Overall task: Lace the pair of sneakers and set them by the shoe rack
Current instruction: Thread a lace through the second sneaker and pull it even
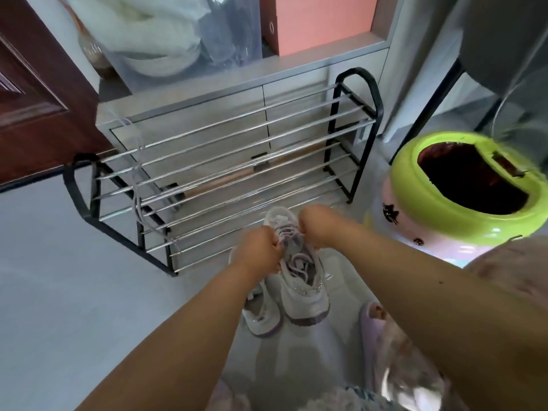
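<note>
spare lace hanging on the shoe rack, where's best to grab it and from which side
Probably pinch the spare lace on its hanging run near the left end of the shoe rack, coming from the open front. It is draped over the upper bars and dangles freely there, while both hands work the sneaker.

Soft, even daylight filled the frame, casting only faint shadows on the floor (59, 262). Wide-angle distortion bowed the shoe rack (225, 161) rails. Motion blur smeared the upper left, the lower right, and the green bin (409, 185) rim, which carried glare.
</note>
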The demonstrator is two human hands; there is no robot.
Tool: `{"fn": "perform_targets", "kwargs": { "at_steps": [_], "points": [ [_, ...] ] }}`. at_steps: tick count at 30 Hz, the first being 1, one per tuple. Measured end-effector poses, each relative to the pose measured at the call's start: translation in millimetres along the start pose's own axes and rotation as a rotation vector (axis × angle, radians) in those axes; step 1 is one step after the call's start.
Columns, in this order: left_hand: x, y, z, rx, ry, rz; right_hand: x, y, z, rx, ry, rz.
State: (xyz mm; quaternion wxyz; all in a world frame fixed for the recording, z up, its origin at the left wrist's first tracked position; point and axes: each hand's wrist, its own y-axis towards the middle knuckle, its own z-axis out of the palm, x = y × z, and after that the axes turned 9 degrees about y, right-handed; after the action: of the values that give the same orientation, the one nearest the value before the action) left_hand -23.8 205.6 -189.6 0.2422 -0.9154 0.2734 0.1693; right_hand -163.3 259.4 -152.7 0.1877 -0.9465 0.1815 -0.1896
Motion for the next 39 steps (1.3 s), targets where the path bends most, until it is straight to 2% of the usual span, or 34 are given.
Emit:
{"fn": "perform_targets", "kwargs": {
  "at_steps": [9,12,21,28,39],
  "points": [
    [21,45,47,0.051,0.059,-0.074,-27,63,53,0.083,0.097,0.045],
    [31,60,63,0.099,-0.029,-0.090,-32,77,65,0.096,0.150,0.063],
    [54,90,91,0.134,-0.086,-0.140,-43,114,104,0.102,0.197,0.064],
    [71,100,125,0.184,-0.134,-0.165,-56,122,122,0.160,0.199,0.082],
    [76,95,136,0.148,-0.086,-0.133,-61,124,123,0.219,0.223,0.063]
  ]
}}
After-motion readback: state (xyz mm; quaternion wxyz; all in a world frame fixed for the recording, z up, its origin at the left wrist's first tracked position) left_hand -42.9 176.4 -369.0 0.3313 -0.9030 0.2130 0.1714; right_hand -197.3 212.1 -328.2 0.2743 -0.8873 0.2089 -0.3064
